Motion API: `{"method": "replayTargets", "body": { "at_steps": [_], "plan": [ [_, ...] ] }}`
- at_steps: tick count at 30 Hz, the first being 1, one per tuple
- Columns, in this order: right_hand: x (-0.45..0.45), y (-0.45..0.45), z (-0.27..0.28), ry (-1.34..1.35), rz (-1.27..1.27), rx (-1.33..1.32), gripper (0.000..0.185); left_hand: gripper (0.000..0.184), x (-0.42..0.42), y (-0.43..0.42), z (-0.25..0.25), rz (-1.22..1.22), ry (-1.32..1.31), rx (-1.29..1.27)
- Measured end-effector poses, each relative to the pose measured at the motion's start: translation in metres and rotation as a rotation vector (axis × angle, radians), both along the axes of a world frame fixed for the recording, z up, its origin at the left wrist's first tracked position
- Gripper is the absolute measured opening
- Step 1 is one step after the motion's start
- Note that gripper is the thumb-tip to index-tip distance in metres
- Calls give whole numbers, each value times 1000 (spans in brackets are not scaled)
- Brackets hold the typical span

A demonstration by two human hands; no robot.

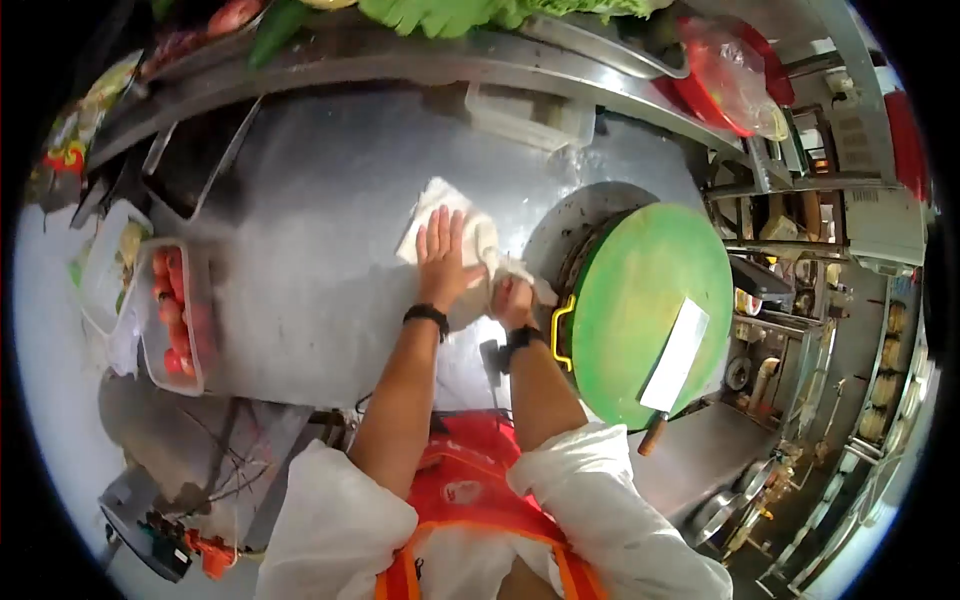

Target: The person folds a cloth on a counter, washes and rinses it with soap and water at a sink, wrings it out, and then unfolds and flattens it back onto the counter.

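Observation:
A white cloth (pixel 437 200) lies bunched on the steel counter (pixel 310 230). My left hand (pixel 444 260) is spread flat on it, fingers stretched forward. Just to the right, my right hand (pixel 514 301) is closed around a gathered end of the same cloth. Beside my right hand stands a round green cutting board (pixel 640 300) with a yellow handle (pixel 562 333). A cleaver (pixel 676 352) rests on the board, its wooden grip sticking out over the near edge.
A clear tub of tomatoes (pixel 172 315) sits at the counter's left end, near a dark metal pan (pixel 200 155). At the back is an empty plastic container (pixel 530 115). Above it runs a shelf with leafy greens (pixel 430 12) and a red basin (pixel 715 95).

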State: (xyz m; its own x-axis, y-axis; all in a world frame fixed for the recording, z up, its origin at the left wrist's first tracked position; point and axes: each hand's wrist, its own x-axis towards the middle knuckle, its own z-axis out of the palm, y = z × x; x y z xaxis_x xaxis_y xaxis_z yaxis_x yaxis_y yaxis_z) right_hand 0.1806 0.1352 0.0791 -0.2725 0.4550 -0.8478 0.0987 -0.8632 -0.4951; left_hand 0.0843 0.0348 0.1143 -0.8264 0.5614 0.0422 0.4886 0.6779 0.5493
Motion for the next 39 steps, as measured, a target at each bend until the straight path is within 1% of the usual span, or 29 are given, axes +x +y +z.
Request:
{"method": "replayTargets", "body": {
  "at_steps": [1, 3, 4, 6, 8, 10, 11, 13, 14, 15, 16, 17, 18, 19, 20, 21, 22, 23, 24, 26, 28, 30, 31, 32, 34, 36, 37, 38, 39],
  "plan": [
    [15, 5, -44, 23, 285, 437, 18, 96, 1, 0, -2, 11, 0, -12],
    [42, 31, -124, 69, 569, 888, 17, 96, 11, -11, 0, 6, -22, -24],
    [48, 47, -140, 196, 714, 693, 18, 96, 13, -17, 2, -3, -37, -40],
    [47, 33, -104, 37, 1087, 1163, 24, 94, 35, -40, 5, 97, -56, -75],
    [66, 25, -128, -465, 1419, 1632, 23, 101, 65, -62, 12, 330, -40, -106],
    [81, -33, -61, -65, 1040, 1182, 19, 104, 102, -89, 4, 390, -34, -98],
    [90, -42, -78, -59, 1005, 1018, 20, 103, 107, -96, 9, 399, -52, -138],
    [94, -57, -62, -293, 1494, 1347, 18, 103, 113, -106, 15, 404, -63, -178],
    [92, -69, -24, -365, 1730, 1437, 17, 89, 115, -110, 14, 436, -32, -224],
    [92, -79, 10, -360, 1725, 1443, 17, 76, 114, -113, 15, 472, -2, -268],
    [89, -84, 42, -337, 1334, 1011, 16, 76, 106, -115, 16, 479, 7, -259],
    [87, -87, 56, -296, 938, 591, 15, 65, 97, -117, 16, 512, -75, -180],
    [101, -88, 25, -153, 747, 1015, 21, 54, 90, -117, 16, 546, -164, -97],
    [102, -86, 34, -210, 718, 1176, 27, 37, 85, -112, 11, 655, -48, -25],
    [101, -82, 41, -265, 686, 1335, 35, 37, 77, -109, 4, 678, -52, -7],
    [97, -75, 46, -261, 705, 1351, 35, 37, 71, -109, 3, 638, -27, -21],
    [95, -68, 50, -308, 759, 1479, 37, 37, 69, -107, 0, 595, -7, -39],
    [99, -64, 55, -366, 815, 1599, 39, 50, 68, -102, -4, 595, -50, -37],
    [101, -62, 62, -380, 833, 1606, 39, 50, 70, -97, -4, 600, -71, -31],
    [93, -61, 76, -458, 1281, 1375, 43, 58, 74, -87, -2, 599, 109, -198],
    [93, -58, 76, -497, 1358, 1247, 45, 59, 79, -92, -1, 589, 68, -229],
    [106, -50, 61, -150, 1548, 1141, 45, 60, 80, -104, 0, 508, 102, -200],
    [106, -50, 76, 118, 1637, 997, 48, 62, 82, -112, 2, 474, 140, -242],
    [117, -43, 45, 92, 1744, 433, 41, 62, 90, -123, 6, 481, 137, -251],
    [116, -57, 92, 178, 1783, 36, 38, 59, 93, -135, 9, 419, 63, -264],
    [122, -61, 75, 126, 2047, 465, 43, 61, 104, -147, 0, 406, 119, -194],
    [118, -65, 75, -25, 2213, 598, 48, 61, 106, -149, 2, 426, 121, -183],
    [115, -60, 76, -19, 2225, 598, 48, 61, 110, -153, 3, 445, 114, -181],
    [112, -51, 83, 29, 2091, 672, 49, 61, 113, -156, 5, 453, 105, -191]
  ]
}}
